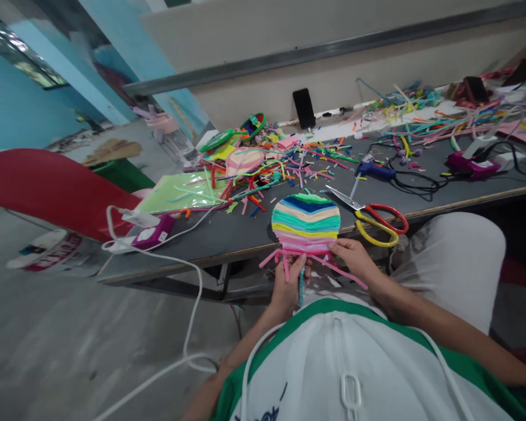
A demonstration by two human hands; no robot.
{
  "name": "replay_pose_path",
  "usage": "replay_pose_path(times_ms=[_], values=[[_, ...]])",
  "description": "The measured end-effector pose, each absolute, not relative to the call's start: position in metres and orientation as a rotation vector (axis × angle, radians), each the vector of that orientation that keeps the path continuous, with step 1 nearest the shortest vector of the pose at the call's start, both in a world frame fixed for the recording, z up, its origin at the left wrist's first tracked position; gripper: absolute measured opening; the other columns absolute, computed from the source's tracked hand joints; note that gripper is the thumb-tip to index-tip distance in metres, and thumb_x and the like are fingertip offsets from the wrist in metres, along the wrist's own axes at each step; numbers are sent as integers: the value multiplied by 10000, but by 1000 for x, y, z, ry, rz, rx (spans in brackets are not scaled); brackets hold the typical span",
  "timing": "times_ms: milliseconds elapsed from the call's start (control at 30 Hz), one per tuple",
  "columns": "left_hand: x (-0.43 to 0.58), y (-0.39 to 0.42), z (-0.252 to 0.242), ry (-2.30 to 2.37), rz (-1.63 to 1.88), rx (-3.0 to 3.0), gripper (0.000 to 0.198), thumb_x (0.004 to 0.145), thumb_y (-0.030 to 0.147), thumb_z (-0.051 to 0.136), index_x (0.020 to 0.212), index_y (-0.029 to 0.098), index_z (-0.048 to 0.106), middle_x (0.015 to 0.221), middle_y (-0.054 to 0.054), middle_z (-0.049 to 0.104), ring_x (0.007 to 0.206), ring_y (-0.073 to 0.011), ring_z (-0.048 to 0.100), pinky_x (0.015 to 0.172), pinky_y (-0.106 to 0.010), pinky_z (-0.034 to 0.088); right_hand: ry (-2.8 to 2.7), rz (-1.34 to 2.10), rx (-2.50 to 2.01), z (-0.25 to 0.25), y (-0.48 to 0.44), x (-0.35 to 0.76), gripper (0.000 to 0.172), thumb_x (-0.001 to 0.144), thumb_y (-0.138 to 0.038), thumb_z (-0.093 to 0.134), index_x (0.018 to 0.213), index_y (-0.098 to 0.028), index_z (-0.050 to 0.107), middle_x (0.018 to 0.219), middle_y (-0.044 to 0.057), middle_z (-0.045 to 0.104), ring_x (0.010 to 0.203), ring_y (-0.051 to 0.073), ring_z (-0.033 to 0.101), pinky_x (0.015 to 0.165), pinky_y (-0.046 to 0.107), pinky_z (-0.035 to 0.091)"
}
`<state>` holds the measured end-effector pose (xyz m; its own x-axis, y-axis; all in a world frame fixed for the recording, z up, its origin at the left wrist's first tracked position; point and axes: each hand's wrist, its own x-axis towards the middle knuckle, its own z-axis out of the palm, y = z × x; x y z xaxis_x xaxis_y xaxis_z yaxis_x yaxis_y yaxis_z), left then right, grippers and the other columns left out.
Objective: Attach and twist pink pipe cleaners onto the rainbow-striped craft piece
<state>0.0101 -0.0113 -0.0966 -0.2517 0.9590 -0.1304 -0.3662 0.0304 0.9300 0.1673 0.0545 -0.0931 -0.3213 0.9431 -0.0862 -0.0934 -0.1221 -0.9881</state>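
Note:
A round craft piece [307,222], covered in stripes of coloured pipe cleaner, is held at the table's front edge. Its rows run from green and blue at the top to yellow and pink below. My left hand [286,286] grips it at the bottom edge, where pink pipe cleaners [344,272] stick out loosely to both sides. A light-blue pipe cleaner [301,286] hangs down beside my left fingers. My right hand [355,257] pinches the lower right edge. Just right of the piece lie scissors [372,217] with one red and one yellow handle, blades apart.
A blue glue gun [376,170] with a black cord lies behind the scissors. Pipe-cleaner scraps [298,161] cover the table's back. A phone [304,108] leans on the wall. At left are a green sheet [179,193], a purple socket block [152,233], a white cable [197,298] and a red chair [56,187].

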Motion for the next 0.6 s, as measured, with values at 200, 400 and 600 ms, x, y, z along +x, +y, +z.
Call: replay_pose_path(times_ms=[200, 400, 600], values=[[12, -10, -97, 1195, 1516, 682, 320, 743, 404, 696, 664, 135, 541, 602, 13, 556, 382, -31, 375, 352, -189, 230, -1216, 1665, -981, -95, 52, 164, 385, 704, -533, 671, 650, -153, 636, 604, 2, 568, 549, 114, 461, 540, 246, 347], [12, -12, -95, 1198, 1516, 651, 345, 720, 429, 710, 639, 127, 565, 557, 24, 508, 382, -27, 360, 350, -185, 209, -1231, 1745, -939, -93, 52, 167, 397, 717, -547, 661, 656, -156, 625, 611, -4, 548, 552, 109, 446, 536, 240, 332], [11, -14, -91, 1132, 1464, 560, 339, 701, 431, 725, 681, 138, 556, 620, 19, 542, 391, -14, 362, 345, -171, 210, -1230, 1769, -895, -94, 52, 170, 392, 756, -551, 624, 665, -170, 602, 628, -5, 532, 589, 122, 454, 548, 241, 343]])
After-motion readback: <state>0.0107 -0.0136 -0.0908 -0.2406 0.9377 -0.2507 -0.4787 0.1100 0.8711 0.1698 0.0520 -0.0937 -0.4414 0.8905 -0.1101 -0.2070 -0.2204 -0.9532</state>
